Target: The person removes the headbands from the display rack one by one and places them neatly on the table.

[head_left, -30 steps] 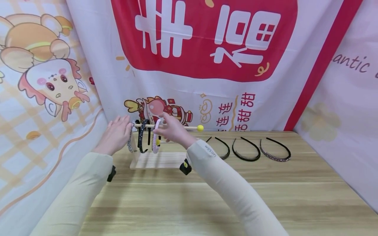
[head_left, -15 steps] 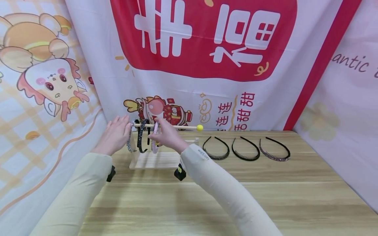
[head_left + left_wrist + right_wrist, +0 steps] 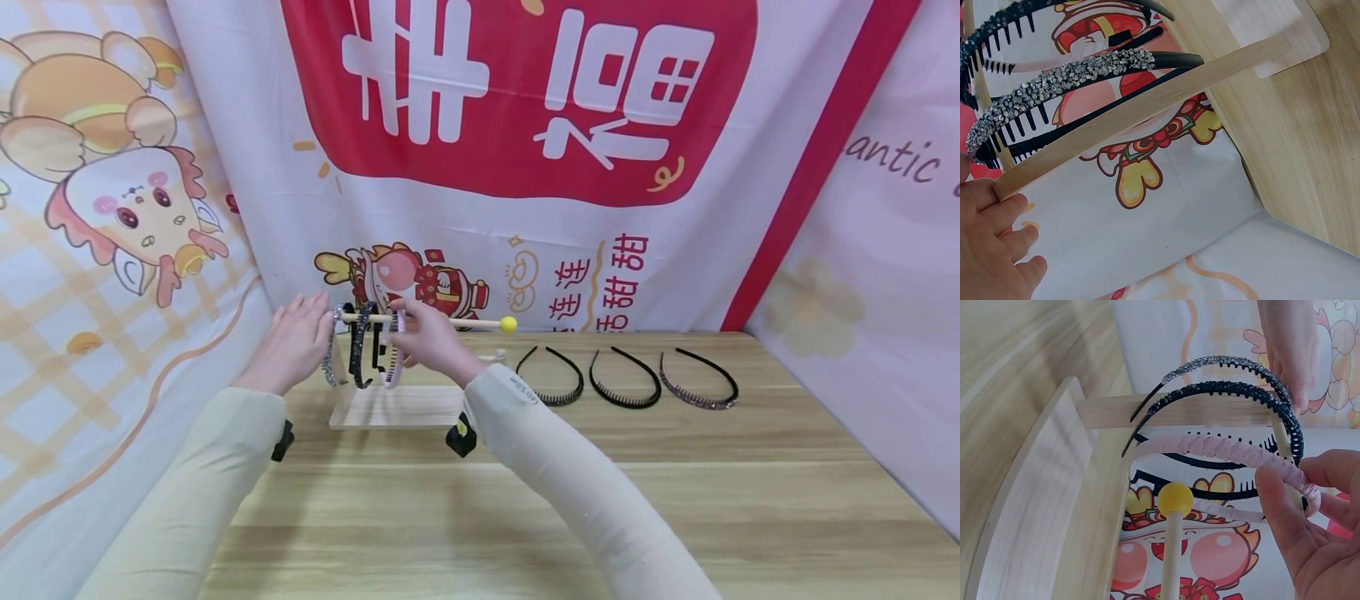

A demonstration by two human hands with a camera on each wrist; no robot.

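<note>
My right hand (image 3: 429, 337) pinches a pink ribbon-wrapped headband (image 3: 1210, 449) between thumb and fingers. The band hangs over the upper rod of a wooden headband stand (image 3: 405, 408). Farther left on that rod hang a dark glittery headband (image 3: 1210, 390) and a silver-studded headband (image 3: 1063, 78), both toothed inside. My left hand (image 3: 296, 337) rests at the top of the stand's upright post (image 3: 1141, 119), its fingers lying loosely beside the post end. In the right wrist view, part of the rod is hidden behind the right hand.
To the right on the wooden table (image 3: 600, 500) lie a black toothed headband (image 3: 555, 400), a second black one (image 3: 628, 402) and one with a sparkly edge (image 3: 701, 400). Yellow balls (image 3: 508, 324) cap the rods. A printed cloth (image 3: 525, 225) hangs behind the stand.
My right hand has moved left and slightly down to the pink headband, whose lower end now tilts a little left. One black headband on the table has come into fuller view. The left hand stays still.
</note>
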